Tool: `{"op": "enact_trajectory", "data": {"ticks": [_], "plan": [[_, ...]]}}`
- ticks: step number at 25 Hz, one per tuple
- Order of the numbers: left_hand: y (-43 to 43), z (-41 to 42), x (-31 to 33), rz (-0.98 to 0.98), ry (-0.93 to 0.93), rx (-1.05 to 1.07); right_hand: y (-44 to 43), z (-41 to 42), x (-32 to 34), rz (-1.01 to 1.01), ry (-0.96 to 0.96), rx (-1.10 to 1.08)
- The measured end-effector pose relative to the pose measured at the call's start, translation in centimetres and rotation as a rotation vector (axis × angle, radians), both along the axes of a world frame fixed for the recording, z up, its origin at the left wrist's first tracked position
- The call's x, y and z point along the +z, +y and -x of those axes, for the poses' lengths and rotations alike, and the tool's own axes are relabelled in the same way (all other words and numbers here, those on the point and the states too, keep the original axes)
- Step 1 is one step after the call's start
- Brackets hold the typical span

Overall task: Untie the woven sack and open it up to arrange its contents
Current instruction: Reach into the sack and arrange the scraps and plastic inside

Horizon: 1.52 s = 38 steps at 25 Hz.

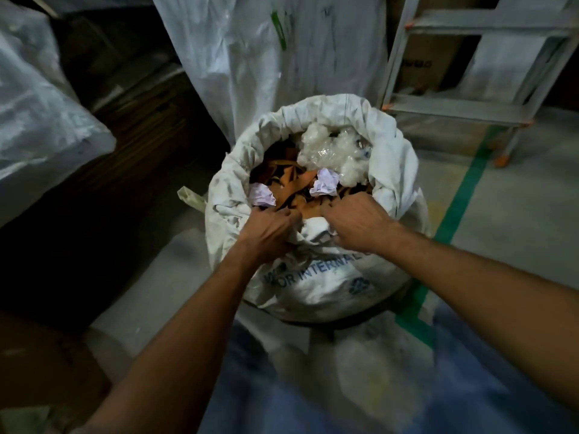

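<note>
The woven sack (316, 288) stands on the floor, untied and open, the left hand (268, 230) and right hand (357, 226) grip its near rim, and the brown scraps (289, 187) inside are not tidied yet.

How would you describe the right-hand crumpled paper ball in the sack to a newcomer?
Find the white woven sack standing open before the stepladder. On the tan scraps in its mouth lie two pale crumpled paper balls. The right paper ball sits beside the white fluff, just beyond the right hand; the left paper ball hugs the rim.
</note>
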<state>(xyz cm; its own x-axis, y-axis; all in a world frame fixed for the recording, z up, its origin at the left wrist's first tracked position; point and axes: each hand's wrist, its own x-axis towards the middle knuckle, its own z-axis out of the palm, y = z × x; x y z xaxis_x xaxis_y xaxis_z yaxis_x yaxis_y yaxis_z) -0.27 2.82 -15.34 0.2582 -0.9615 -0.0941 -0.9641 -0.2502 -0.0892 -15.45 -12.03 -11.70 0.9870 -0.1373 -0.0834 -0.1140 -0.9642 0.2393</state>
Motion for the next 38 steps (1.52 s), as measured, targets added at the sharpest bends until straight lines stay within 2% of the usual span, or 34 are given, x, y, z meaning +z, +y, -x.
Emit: {"op": "enact_trajectory", "data": {"ticks": [2, 5, 8, 11, 14, 16, 20, 21, 24, 25, 30, 33, 35, 36, 38], "plan": [[-0.3, -1.1, -1.7, 0.020, -0.013, -0.072, -0.6, -0.7, -2.9, 0.070, -0.037, 0.039], [0.0, -1.1, -2.6, 0.119, -0.083, -0.186, -0.2, 0.4, -5.0, 0.047, -0.096, 0.187], [1.5, 0.1, -2.3, 0.282, -0.117, -0.293, 0.1, 2.7, -3.0, -0.133, -0.050, 0.147], [3.6, 1.0, -1.1, 0.311, -0.209, -0.445, -0.5, 3.4, 0.2, -0.371, -0.026, -0.002], [4.3, 2.2, 0.6, 0.305, -0.251, -0.423, -1.2, 2.2, 1.0, -0.506, 0.103, -0.088], [4.2, 3.5, 1.4, 0.199, -0.134, -0.320, -1.0, 1.8, 0.8, -0.434, 0.178, -0.037], [2.9, 3.4, 6.1, -0.211, 0.478, 0.013, 0.5, 2.9, -0.1, -0.209, 0.055, 0.081], [2.1, 2.9, 6.5, -0.236, 0.464, 0.046, 0.6, 3.0, -0.4, -0.142, 0.000, 0.113], [0.2, 2.8, 4.7, -0.189, 0.039, -0.011, -0.1, 3.2, -1.6, 0.025, -0.138, 0.234], [0.3, 3.0, 3.7, -0.151, -0.049, -0.054, -0.4, 3.4, -2.1, 0.052, -0.162, 0.257], [2.6, 3.4, 0.0, 0.152, -0.177, -0.165, -0.4, 4.4, -3.1, -0.077, -0.180, 0.364], [2.0, 2.0, 0.7, 0.058, -0.011, -0.107, -2.3, 3.9, -0.2, -0.237, -0.003, 0.207], [1.2, 0.6, 2.4, -0.068, 0.223, -0.017, -3.6, 3.7, 2.3, -0.453, 0.122, 0.039], [1.1, -0.2, 3.6, -0.133, 0.380, 0.043, -4.2, 3.5, 3.1, -0.538, 0.125, -0.043], [1.6, -1.2, 5.9, -0.146, 0.674, 0.135, -4.5, 2.8, 4.4, -0.531, 0.054, -0.149]]}}
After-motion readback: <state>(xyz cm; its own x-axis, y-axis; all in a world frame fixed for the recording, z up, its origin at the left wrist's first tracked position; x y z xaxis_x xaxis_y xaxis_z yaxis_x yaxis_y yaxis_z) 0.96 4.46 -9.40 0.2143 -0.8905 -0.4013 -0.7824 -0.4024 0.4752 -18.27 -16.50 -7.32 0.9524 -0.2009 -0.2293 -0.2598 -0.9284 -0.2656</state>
